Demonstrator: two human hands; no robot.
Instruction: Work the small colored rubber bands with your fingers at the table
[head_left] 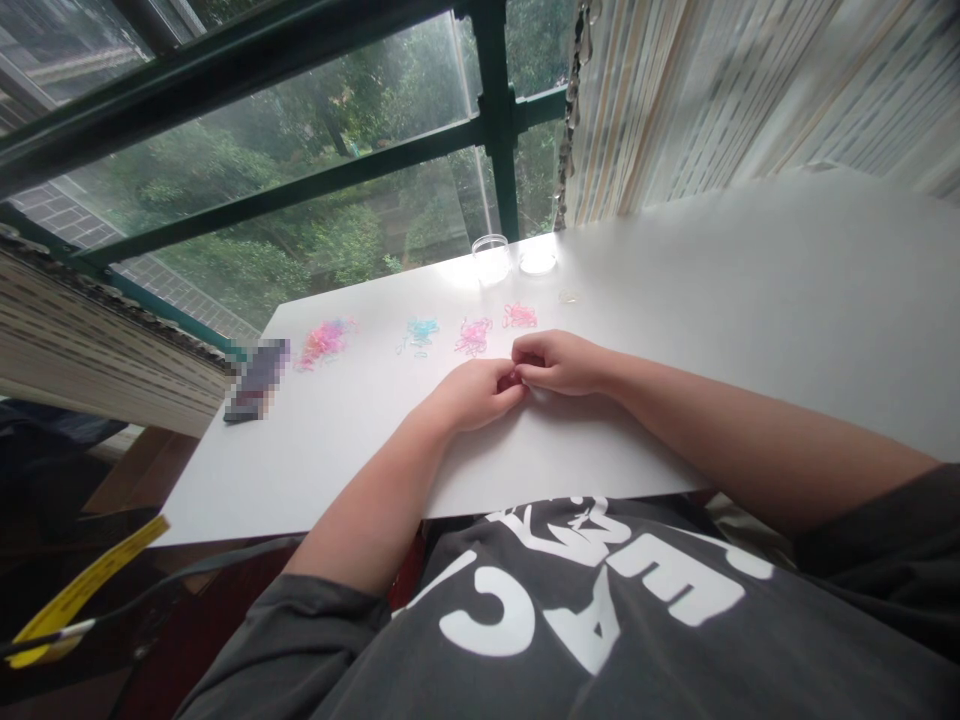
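Note:
My left hand (478, 392) and my right hand (559, 362) meet over the white table, fingertips pressed together in a pinch. Whatever lies between the fingers is hidden or too small to name. Just beyond them are small looped pieces that look like paper clips, sorted by colour: a coral-pink pile (520, 316), a pink pile (474, 336) and a light blue pile (421, 334). Farther left is a bigger mixed pile (325, 343) of pink, orange and purple pieces. A few pale, yellowish pieces (570, 298) lie beyond my right hand.
A clear round container (491, 260) and a shallow clear dish (538, 262) stand at the white table's (750, 330) window edge. A dark pixelated object (257, 380) lies at the left edge. Striped curtains (720, 90) hang beside the window. A yellow tag (90, 595) shows lower left.

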